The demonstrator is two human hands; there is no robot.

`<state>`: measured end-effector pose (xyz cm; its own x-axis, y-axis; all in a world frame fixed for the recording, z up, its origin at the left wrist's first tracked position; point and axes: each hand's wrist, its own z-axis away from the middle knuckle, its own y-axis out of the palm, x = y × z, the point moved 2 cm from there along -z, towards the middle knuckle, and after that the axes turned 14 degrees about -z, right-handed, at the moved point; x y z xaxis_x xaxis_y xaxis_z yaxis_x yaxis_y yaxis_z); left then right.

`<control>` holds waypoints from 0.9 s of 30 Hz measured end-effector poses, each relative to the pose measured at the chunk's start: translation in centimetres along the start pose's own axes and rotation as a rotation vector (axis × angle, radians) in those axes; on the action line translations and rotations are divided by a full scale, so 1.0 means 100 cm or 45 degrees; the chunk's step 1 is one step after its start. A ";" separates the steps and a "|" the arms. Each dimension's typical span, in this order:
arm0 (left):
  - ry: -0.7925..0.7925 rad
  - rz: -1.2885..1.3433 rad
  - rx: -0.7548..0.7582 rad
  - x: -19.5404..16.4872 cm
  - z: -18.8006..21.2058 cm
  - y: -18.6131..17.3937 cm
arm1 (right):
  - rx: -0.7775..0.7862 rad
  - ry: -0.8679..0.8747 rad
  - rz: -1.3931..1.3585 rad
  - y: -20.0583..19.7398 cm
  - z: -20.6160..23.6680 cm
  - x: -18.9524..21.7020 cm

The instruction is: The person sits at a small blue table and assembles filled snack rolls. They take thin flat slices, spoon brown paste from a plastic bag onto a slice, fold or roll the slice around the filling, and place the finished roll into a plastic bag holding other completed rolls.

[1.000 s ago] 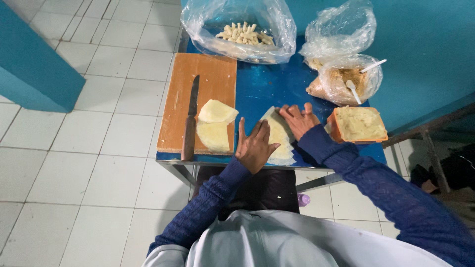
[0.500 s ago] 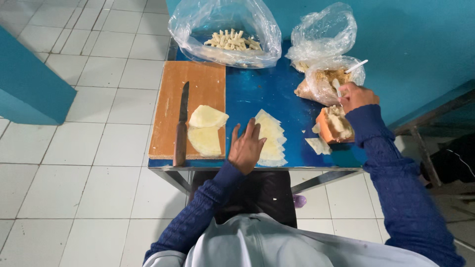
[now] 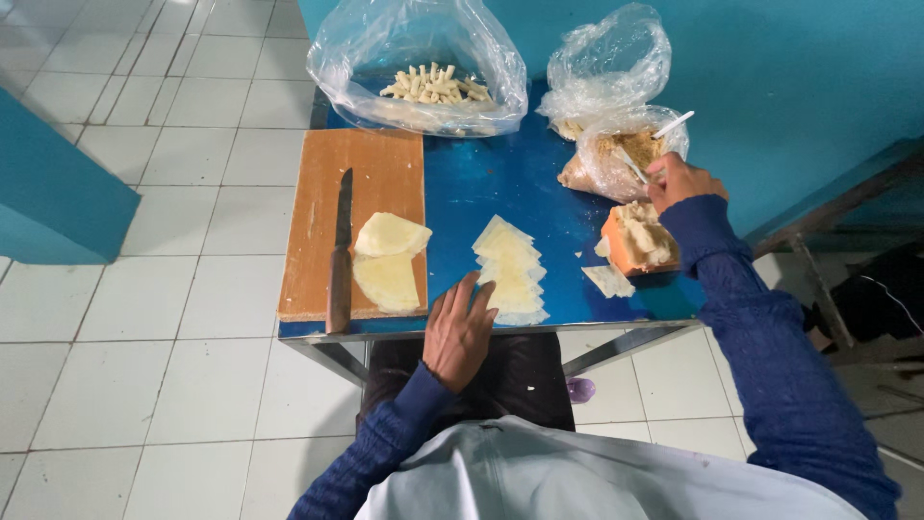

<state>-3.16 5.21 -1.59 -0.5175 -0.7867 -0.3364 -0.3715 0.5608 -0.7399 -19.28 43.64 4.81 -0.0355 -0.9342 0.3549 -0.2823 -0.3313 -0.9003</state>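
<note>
Right hand (image 3: pixel 679 180), moved from the orange block (image 3: pixel 637 241) to the far-right bag (image 3: pixel 621 159), grips a white utensil (image 3: pixel 635 166) to scoop filling; left hand (image 3: pixel 458 330), open and empty, steadies the stacked wrappers (image 3: pixel 512 270) at the table (image 3: pixel 500 183) front edge.

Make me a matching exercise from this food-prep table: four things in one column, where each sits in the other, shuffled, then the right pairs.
Things:
1. knife
2. stack of cut wrapper triangles
3. left hand
4. right hand

Places:
A. at the spoon in the bag of filling
B. lying along the wooden cutting board
C. flat at the table's near edge, beside the stack
D. on the blue tabletop, mid-table

Pairs: 1-B, 2-D, 3-C, 4-A
</note>
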 end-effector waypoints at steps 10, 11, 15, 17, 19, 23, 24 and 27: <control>-0.101 0.077 0.019 -0.002 0.009 -0.008 | -0.158 -0.188 -0.049 -0.020 -0.011 -0.014; -0.125 0.080 0.024 -0.001 0.008 -0.007 | -0.122 -0.162 -0.082 -0.019 -0.012 -0.014; -0.188 0.054 0.021 0.000 0.006 0.000 | -0.068 -0.004 -0.356 -0.021 -0.014 -0.017; -0.202 0.032 0.021 0.000 0.004 0.003 | -0.014 0.181 -0.509 -0.026 -0.011 -0.024; -0.222 0.019 0.033 0.000 0.002 0.006 | -0.073 0.211 -0.643 -0.032 -0.004 -0.030; -0.250 -0.068 0.029 -0.003 -0.001 0.013 | -0.171 0.194 -0.672 -0.034 0.013 -0.037; -0.249 -0.072 0.007 -0.004 -0.001 0.014 | -0.193 0.192 -0.691 -0.033 0.016 -0.038; -0.265 -0.071 -0.003 -0.004 0.000 0.017 | -0.230 0.193 -0.730 -0.030 0.022 -0.039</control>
<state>-3.56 6.50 -2.70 -0.3257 -0.8527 -0.4084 -0.3969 0.5154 -0.7595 -16.18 47.96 5.53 0.0381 -0.5804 0.8134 -0.4537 -0.7353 -0.5034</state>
